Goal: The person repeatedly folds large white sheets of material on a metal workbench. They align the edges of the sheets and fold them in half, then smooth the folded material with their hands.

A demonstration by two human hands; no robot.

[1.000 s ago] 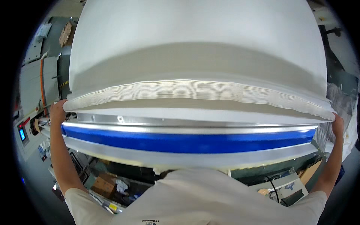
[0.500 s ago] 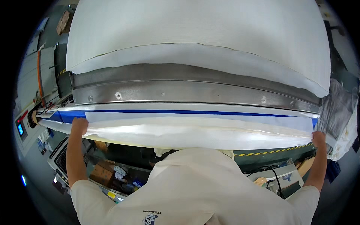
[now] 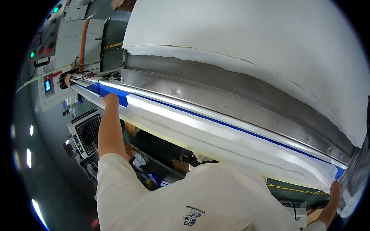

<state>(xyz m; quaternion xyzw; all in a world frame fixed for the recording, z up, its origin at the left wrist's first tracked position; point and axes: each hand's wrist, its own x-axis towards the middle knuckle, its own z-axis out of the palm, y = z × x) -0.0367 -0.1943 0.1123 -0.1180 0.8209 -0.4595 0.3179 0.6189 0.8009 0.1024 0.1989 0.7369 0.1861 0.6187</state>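
Observation:
A long strip of white sheet material [image 3: 216,131] lies along a narrow bench with a blue surface [image 3: 123,98]. At its right end, my right hand [image 3: 336,188] is closed on the sheet's near corner. My left hand [image 3: 111,100] rests at the near edge of the blue surface, a little left of the sheet's left end. Its fingers are bent down and mostly hidden, so whether they grip anything does not show. Beyond the bench runs a metal plate [image 3: 223,106], with a broad white sheet [image 3: 246,30] hanging over it from behind.
A control box with a lit screen [image 3: 47,85] stands at the bench's left end, below a panel with green lights [image 3: 43,34]. Grey plastic film [image 3: 356,173] hangs at the right end. Under the bench are a vented white machine [image 3: 88,133] and cluttered boxes.
My view has turned toward the left. My left hand has come off the strip's left end and moved left onto the blue surface. My right hand stays at the right end.

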